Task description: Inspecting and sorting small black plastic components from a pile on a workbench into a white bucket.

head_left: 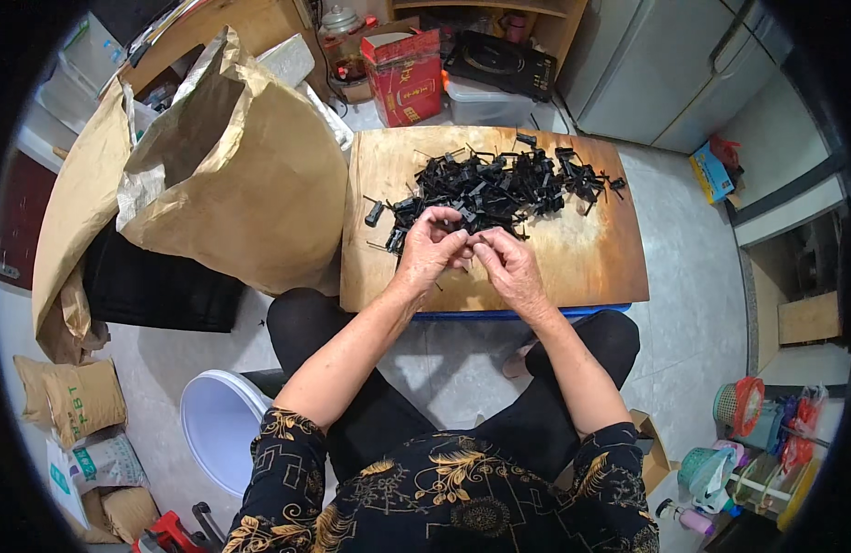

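Note:
A heap of small black plastic parts [490, 184] with thin stems lies across the far half of a wooden board [582, 263]. My left hand [433, 247] and my right hand [508, 265] meet over the near edge of this heap, fingertips almost touching. Both are closed in a pinch. Whatever sits between the fingers is too small and too covered to name. One loose black part [374, 213] lies apart from the heap, at the board's left side.
A large open brown paper sack [260, 175] stands against the board's left side. On the floor are a white bucket [221, 429] at my left and filled bags [84, 401] beyond it. Behind the board stand a red box [403, 78] and a black cooktop [501, 64] on a plastic bin.

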{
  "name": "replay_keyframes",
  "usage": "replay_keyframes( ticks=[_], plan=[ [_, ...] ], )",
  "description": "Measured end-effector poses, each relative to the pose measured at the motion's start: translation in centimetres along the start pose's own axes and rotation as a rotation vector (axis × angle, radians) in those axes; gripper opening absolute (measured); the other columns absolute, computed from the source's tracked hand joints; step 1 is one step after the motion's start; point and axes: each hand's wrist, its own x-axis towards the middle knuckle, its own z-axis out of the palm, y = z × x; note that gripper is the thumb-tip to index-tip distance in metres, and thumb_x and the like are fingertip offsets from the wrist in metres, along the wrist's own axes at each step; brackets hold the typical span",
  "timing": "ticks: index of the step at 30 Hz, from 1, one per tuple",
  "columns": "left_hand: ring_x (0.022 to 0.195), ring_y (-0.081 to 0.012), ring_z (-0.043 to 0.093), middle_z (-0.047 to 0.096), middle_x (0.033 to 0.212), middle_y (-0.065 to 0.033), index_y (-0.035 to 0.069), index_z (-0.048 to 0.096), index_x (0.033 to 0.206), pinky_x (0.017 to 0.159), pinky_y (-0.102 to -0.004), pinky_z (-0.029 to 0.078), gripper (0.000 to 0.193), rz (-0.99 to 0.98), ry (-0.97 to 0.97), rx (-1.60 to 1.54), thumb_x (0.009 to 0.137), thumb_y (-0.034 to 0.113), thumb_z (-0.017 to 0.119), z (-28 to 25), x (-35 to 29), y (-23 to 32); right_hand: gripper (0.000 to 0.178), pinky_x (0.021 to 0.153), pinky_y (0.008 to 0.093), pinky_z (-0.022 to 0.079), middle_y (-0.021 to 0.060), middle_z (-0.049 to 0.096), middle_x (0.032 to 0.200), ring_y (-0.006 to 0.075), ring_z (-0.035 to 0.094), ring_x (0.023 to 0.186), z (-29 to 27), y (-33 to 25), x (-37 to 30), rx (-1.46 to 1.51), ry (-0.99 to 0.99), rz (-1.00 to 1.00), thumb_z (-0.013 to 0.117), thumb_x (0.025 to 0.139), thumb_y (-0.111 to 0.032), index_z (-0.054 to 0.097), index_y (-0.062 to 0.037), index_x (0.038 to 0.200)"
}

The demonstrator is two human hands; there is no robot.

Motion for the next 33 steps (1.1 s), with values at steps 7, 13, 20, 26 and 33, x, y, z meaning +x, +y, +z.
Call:
replay_keyframes(
  ticks=[7,13,20,26,33],
  plan=[
    [0.065,-0.0094,0.059,0.059,0.08,-0.0048,0.005,0.045,0.111,0.051,-0.0186,0.048,0.03,-0.026,-0.049,0.061,0.085,0.009,0.059,0.1,0.3,0.1,0.01,0.054,0.0185,0.042,-0.001,0.058,0.081,0.0037,0.054,0.067,1.0,0.9,-0.3,0.121,0.025,0.169,0.057,0.087,-0.006,0.058,-0.0027,0.096],
    [0.069,-0.0113,0.061,0.056,0.083,-0.0048,0.002,0.031,0.129,0.053,-0.0198,0.05,0.05,-0.03,-0.118,0.1,0.087,0.011,0.057,0.0,-0.1,1.4,0.015,0.048,0.016,0.04,-0.003,0.058,0.079,0.002,0.05,0.058,0.1,1.1,0.3,0.571,0.04,0.397,0.057,0.088,-0.009,0.057,-0.0041,0.102],
    [0.07,-0.0149,0.062,0.058,0.084,-0.0067,0.002,0.035,0.127,0.056,-0.0217,0.051,0.054,-0.153,-0.197,-0.157,0.083,0.012,0.064,-1.1,0.4,1.4,0.013,0.054,0.0186,0.044,-0.0019,0.058,0.079,0.0042,0.053,0.066,0.0,0.5,0.4,0.463,0.016,0.36,0.056,0.086,-0.003,0.057,-0.0025,0.099],
    [0.067,-0.0136,0.062,0.058,0.086,-0.0065,0.004,0.04,0.119,0.056,-0.0219,0.051,0.043,-0.098,-0.168,-0.043,0.083,0.008,0.063,-0.9,0.5,1.1,0.014,0.062,0.0248,0.048,0.0039,0.062,0.084,0.0096,0.057,0.072,0.8,2.3,-0.1,0.174,0.007,0.197,0.058,0.083,-0.003,0.059,-0.0018,0.097],
    [0.063,-0.0102,0.058,0.053,0.078,-0.0037,0.007,0.036,0.113,0.056,-0.0219,0.049,0.039,0.011,-0.069,0.283,0.082,0.002,0.059,-0.3,0.2,1.2,0.011,0.06,0.0278,0.047,0.0086,0.06,0.078,0.0167,0.059,0.066,1.0,1.7,0.3,-0.141,0.052,-0.057,0.054,0.087,-0.005,0.056,0.0004,0.096]
  ],
)
